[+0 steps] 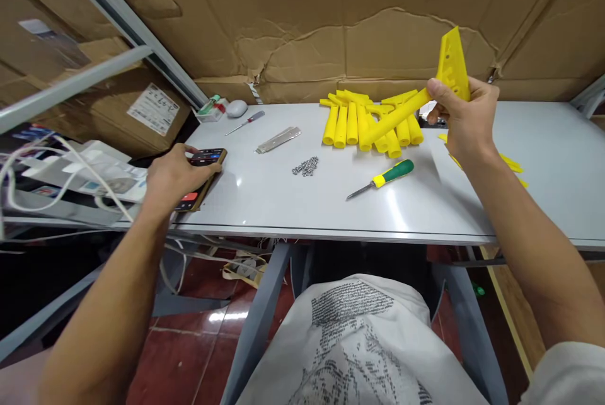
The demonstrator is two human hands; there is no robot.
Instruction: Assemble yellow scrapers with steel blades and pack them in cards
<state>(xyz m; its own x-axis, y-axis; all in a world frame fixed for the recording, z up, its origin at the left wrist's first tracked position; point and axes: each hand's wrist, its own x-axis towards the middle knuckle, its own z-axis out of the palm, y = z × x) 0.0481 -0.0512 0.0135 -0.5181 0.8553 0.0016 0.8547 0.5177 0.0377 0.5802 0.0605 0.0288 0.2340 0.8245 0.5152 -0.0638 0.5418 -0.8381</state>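
My left hand [176,179] grips a smartphone [207,189] at the table's left edge, thumb along one side and fingers over the other; its screen is lit. Raised above the table, my right hand [466,112] is closed around a yellow plastic scraper handle [401,116] near its flat, wedge-shaped head, which has small holes. Behind it lies a row of similar yellow handles [352,123]. A green-and-yellow screwdriver [385,177] rests in front of them. Left of it is a small heap of screws [306,166].
A thin clear packet [278,140], a slim screwdriver [246,122], a rounded white object [236,108] and a small box [212,109] lie at the back left. More yellow pieces [511,164] sit under my right forearm. White cables [70,153] tangle at the left. Cardboard [302,21] backs the table.
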